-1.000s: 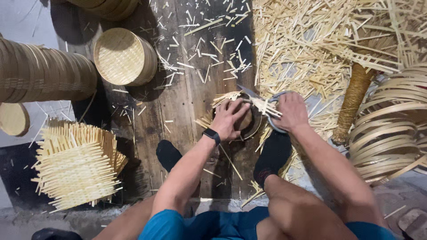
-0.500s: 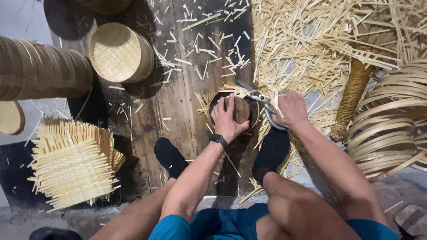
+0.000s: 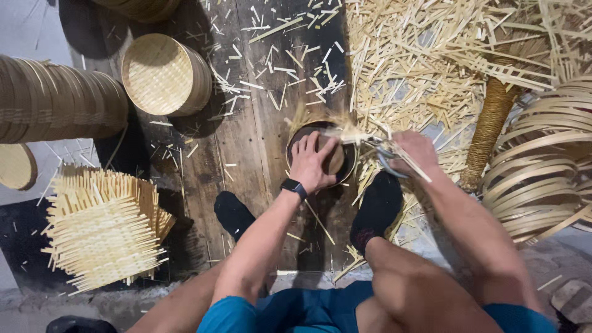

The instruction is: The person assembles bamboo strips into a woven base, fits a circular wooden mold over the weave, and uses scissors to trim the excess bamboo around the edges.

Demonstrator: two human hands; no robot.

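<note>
Left hand (image 3: 313, 161) has shifted onto the basket's (image 3: 345, 166) top since half a second back, fingers spread flat, pressing, not gripping. Right hand (image 3: 414, 152) sits just right of the basket, clenched on scissors (image 3: 383, 155) at its rim strips (image 3: 345, 131). Basket rests on the plank floor (image 3: 246, 142) between the feet, trimmings (image 3: 407, 68) piled behind right.

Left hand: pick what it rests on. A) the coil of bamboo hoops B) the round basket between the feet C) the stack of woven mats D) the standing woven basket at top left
B: the left hand lies spread flat on the round basket between the feet, while the right hand works shears at its rim.
</note>
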